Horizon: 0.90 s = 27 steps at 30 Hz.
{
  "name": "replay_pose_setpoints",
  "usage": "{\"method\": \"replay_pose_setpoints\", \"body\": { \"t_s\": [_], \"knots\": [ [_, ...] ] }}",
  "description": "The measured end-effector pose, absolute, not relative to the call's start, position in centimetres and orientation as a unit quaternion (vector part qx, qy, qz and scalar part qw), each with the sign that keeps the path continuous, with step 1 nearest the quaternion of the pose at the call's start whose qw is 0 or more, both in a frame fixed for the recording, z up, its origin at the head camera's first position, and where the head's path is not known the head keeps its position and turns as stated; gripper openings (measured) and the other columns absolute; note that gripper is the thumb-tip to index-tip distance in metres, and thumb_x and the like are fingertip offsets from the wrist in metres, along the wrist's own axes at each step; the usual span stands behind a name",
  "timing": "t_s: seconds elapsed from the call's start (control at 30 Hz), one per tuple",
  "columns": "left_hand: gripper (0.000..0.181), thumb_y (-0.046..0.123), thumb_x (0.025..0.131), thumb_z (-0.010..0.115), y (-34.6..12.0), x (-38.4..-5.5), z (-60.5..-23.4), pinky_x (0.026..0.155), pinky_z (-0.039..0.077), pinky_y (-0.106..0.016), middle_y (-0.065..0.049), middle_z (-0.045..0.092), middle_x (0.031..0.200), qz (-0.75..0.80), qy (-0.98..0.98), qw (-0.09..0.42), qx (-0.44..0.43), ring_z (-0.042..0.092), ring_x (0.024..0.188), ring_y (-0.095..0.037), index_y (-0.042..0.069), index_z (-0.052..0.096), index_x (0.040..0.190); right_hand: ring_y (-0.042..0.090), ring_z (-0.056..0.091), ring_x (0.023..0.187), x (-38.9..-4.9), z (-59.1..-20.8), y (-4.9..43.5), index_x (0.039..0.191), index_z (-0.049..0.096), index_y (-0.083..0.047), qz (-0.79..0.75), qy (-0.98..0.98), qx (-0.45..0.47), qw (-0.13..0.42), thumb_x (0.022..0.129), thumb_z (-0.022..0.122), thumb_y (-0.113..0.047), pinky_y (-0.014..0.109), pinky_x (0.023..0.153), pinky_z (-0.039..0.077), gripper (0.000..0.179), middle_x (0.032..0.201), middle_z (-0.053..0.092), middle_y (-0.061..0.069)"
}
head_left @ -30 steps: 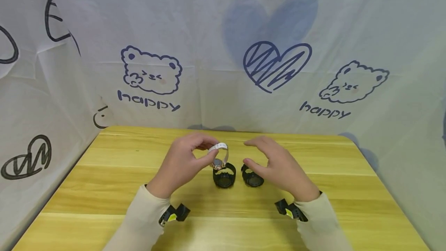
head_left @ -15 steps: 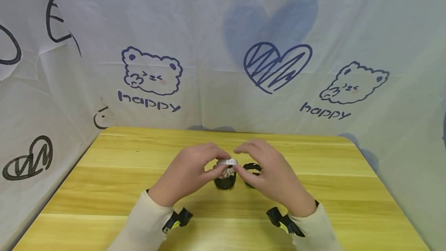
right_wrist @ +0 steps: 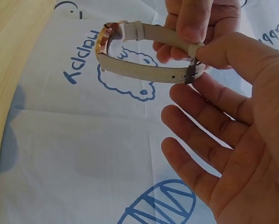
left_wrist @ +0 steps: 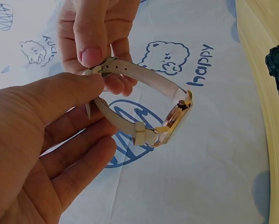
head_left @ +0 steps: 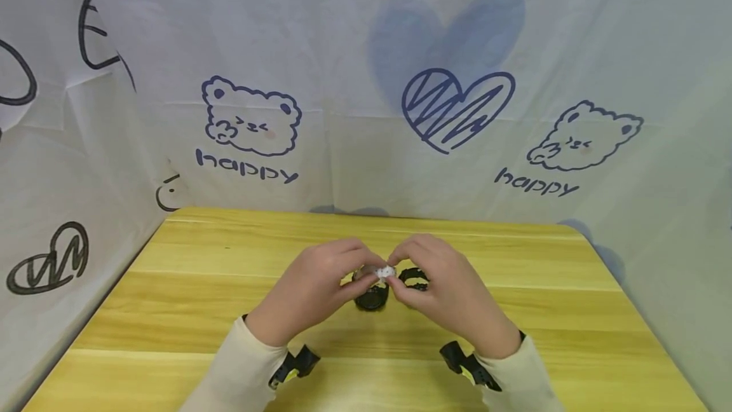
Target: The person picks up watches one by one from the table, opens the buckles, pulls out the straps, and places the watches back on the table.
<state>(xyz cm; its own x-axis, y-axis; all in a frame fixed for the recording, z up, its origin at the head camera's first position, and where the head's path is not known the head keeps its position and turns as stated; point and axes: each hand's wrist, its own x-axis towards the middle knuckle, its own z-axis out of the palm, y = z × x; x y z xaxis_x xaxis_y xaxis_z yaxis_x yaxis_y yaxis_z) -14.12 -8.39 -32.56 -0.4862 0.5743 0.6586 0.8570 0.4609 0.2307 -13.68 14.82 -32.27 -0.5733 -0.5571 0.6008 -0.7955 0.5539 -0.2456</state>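
Note:
Both hands hold a white-strapped wristwatch (head_left: 386, 272) above the table. My left hand (head_left: 317, 285) pinches the strap near its buckle (left_wrist: 97, 70) between thumb and forefinger. From the other side, my right hand (head_left: 443, 281) pinches the strap's buckle end too, its other fingers spread in the right wrist view. The strap forms a loop, and the rose-gold watch case (right_wrist: 104, 42) hangs at its far end from the fingers. Punched holes show along one strap half, and a keeper loop (left_wrist: 139, 133) sits on the other.
On the wooden table (head_left: 171, 310) behind and below the hands stand two black watches, the left one (head_left: 372, 299) partly hidden by the fingers and the right one (head_left: 414, 274) beside the right hand. A white printed cloth (head_left: 343, 81) hangs along the back and sides.
The left hand has brought the white watch rightward and lower. The right hand has moved in from the right and now pinches the strap's buckle end as well.

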Motion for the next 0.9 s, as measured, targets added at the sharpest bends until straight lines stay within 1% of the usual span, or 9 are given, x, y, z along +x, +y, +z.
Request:
{"method": "replay_pose_setpoints", "body": {
  "t_s": [0.23, 0.37, 0.5, 0.63, 0.73, 0.9],
  "knots": [
    [0.015, 0.014, 0.092, 0.08, -8.41, -14.07, -32.6, 0.069, 0.051, -0.015, 0.01, 0.07, 0.093, -0.28, -0.818, 0.253, -0.434, 0.062, 0.077, 0.0, 0.017, 0.076, 0.107, 0.011, 0.064, 0.088, -13.82, -32.46, 14.69, 0.097, 0.07, -0.015, 0.237, -0.841, 0.409, 0.265, 0.088, 0.078, -0.013, 0.032, 0.075, 0.057, 0.013, 0.095, 0.07, -0.005],
    [0.015, 0.014, 0.092, 0.08, -8.35, -14.05, -32.57, 0.068, 0.051, -0.014, 0.009, 0.07, 0.093, -0.284, -0.816, 0.254, -0.435, 0.06, 0.076, 0.001, 0.017, 0.076, 0.106, 0.012, 0.064, 0.086, -13.87, -32.45, 14.69, 0.094, 0.071, -0.015, 0.235, -0.836, 0.412, 0.275, 0.087, 0.078, -0.012, 0.032, 0.073, 0.056, 0.011, 0.092, 0.07, -0.005],
    [0.017, 0.017, 0.091, 0.082, -8.25, -13.98, -32.47, 0.067, 0.05, -0.014, 0.009, 0.069, 0.093, -0.288, -0.813, 0.255, -0.437, 0.057, 0.075, 0.002, 0.016, 0.075, 0.106, 0.012, 0.064, 0.085, -13.81, -32.28, 14.76, 0.093, 0.071, -0.015, 0.235, -0.834, 0.413, 0.28, 0.087, 0.076, -0.013, 0.031, 0.073, 0.056, 0.009, 0.091, 0.07, -0.005],
    [0.017, 0.021, 0.091, 0.082, -8.1, -14.0, -32.41, 0.068, 0.051, -0.015, 0.009, 0.069, 0.093, -0.29, -0.812, 0.26, -0.434, 0.061, 0.075, -0.002, 0.016, 0.075, 0.106, 0.012, 0.064, 0.085, -13.78, -32.19, 14.83, 0.094, 0.071, -0.016, 0.238, -0.83, 0.418, 0.282, 0.087, 0.074, -0.011, 0.032, 0.073, 0.057, 0.008, 0.091, 0.07, -0.005],
    [0.014, 0.019, 0.091, 0.082, -8.04, -13.97, -32.39, 0.067, 0.051, -0.016, 0.009, 0.07, 0.093, -0.286, -0.813, 0.266, -0.432, 0.062, 0.074, -0.004, 0.016, 0.075, 0.104, 0.011, 0.063, 0.085, -13.78, -32.24, 14.8, 0.094, 0.07, -0.015, 0.243, -0.828, 0.423, 0.277, 0.087, 0.074, -0.011, 0.031, 0.073, 0.056, 0.009, 0.091, 0.069, -0.005],
    [0.012, 0.018, 0.092, 0.081, -8.04, -13.78, -32.36, 0.064, 0.049, -0.014, 0.01, 0.068, 0.091, -0.279, -0.814, 0.267, -0.433, 0.057, 0.072, 0.0, 0.016, 0.076, 0.102, 0.01, 0.062, 0.084, -13.75, -32.41, 14.79, 0.096, 0.068, -0.015, 0.246, -0.828, 0.426, 0.268, 0.086, 0.074, -0.011, 0.029, 0.073, 0.056, 0.012, 0.092, 0.068, -0.005]
  ]
}}
